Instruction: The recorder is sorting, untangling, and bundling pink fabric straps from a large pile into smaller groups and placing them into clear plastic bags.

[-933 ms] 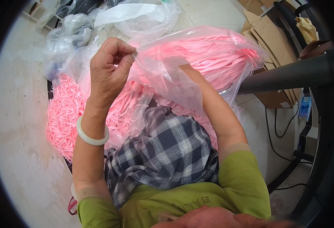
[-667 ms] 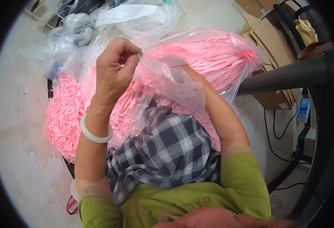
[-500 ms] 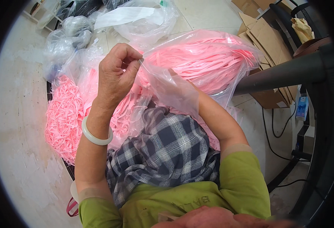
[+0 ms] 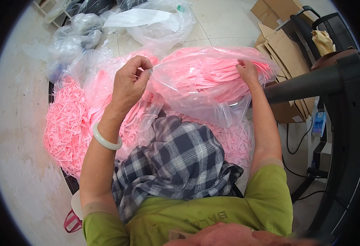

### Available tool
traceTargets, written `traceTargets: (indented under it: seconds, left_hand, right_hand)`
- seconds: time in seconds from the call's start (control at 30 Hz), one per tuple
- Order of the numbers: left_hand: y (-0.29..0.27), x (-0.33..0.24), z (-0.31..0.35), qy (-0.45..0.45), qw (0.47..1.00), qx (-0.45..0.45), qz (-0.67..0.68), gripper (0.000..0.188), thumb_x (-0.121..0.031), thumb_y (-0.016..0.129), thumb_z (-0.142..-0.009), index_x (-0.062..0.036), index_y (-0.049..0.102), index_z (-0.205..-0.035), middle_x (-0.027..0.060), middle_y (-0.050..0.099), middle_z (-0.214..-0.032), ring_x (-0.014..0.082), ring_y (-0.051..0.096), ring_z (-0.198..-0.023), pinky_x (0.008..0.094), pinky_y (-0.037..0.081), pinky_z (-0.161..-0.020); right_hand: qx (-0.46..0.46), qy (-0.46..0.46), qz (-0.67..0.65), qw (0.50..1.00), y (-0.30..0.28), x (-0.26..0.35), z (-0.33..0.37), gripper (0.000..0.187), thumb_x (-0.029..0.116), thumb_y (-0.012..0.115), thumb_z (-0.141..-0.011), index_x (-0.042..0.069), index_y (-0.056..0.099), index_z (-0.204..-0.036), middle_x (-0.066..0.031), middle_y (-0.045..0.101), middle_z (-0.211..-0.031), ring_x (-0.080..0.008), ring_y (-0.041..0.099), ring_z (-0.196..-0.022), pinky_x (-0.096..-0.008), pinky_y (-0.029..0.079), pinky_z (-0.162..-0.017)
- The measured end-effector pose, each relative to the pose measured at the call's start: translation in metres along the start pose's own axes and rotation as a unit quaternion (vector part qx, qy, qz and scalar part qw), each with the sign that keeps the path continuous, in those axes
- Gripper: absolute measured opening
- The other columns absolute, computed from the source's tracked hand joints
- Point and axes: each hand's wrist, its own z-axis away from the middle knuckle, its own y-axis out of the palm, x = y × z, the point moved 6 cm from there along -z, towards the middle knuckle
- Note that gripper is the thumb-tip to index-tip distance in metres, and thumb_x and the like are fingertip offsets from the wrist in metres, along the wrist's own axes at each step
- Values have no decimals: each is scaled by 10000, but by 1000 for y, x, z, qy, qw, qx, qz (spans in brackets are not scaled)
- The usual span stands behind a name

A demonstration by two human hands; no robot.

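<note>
A long clear plastic bag (image 4: 229, 117) filled with pink strips (image 4: 204, 78) lies across the space in front of me. My left hand (image 4: 133, 78) pinches the left end of its film between thumb and fingers. Toward the bag's right end is my right hand (image 4: 247, 73), its fingers curled against the plastic over the strips. The fingertips look closed on the film, though the hand partly covers them. A white bangle (image 4: 106, 139) circles my left wrist. Beneath and left of the bag, a large tangled heap of pink strips (image 4: 67, 127) spreads out beside more plastic.
A checked cloth (image 4: 180, 158) covers my lap. A black bar (image 4: 307, 90) juts in from the right. Cardboard boxes (image 4: 284, 49) and a black chair (image 4: 336, 30) stand at the far right. Crumpled plastic bags (image 4: 75, 37) lie at the back left.
My right hand has come out from behind the loose film and moved right along the bag. The film now hangs lower. My left hand keeps its pinch, shifting slightly right and down.
</note>
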Motion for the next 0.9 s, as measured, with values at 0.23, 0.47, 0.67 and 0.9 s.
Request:
traceTargets:
  seconds: [0.23, 0.47, 0.67, 0.9]
  left_hand:
    - [1, 0, -1, -10, 1000, 13, 21, 79, 11, 555, -793, -19, 532, -863, -11, 517, -727, 58, 476, -592, 201, 390, -538]
    - [19, -6, -16, -7, 998, 21, 60, 66, 4, 542, -804, -16, 529, -866, -16, 512, -712, 53, 468, -596, 197, 386, -539]
    - [18, -20, -35, 15, 999, 23, 39, 70, 3, 527, -815, -22, 533, -880, -6, 523, -719, 58, 469, -611, 201, 396, -546]
    - [23, -6, -36, 11, 995, 22, 93, 90, 9, 510, -817, -23, 535, -897, -7, 520, -702, 53, 472, -624, 193, 402, -561]
  right_hand:
    - [61, 168, -102, 979, -2, -41, -20, 286, 230, 571, -739, 16, 638, -916, -163, 646, -905, -321, 618, -838, -379, 477, -751]
    - [-38, 76, 310, 947, -44, -153, -107, 279, 238, 521, -806, 50, 630, -982, -167, 634, -991, -338, 617, -893, -429, 489, -766]
    - [-149, 204, 231, 939, -122, -82, -101, 380, 286, 539, -775, 46, 602, -1063, -202, 604, -1061, -347, 601, -944, -410, 489, -786]
    - [-9, 322, -161, 933, -107, -98, -100, 417, 263, 628, -684, 55, 612, -1045, -160, 620, -1063, -338, 617, -872, -396, 496, -770]
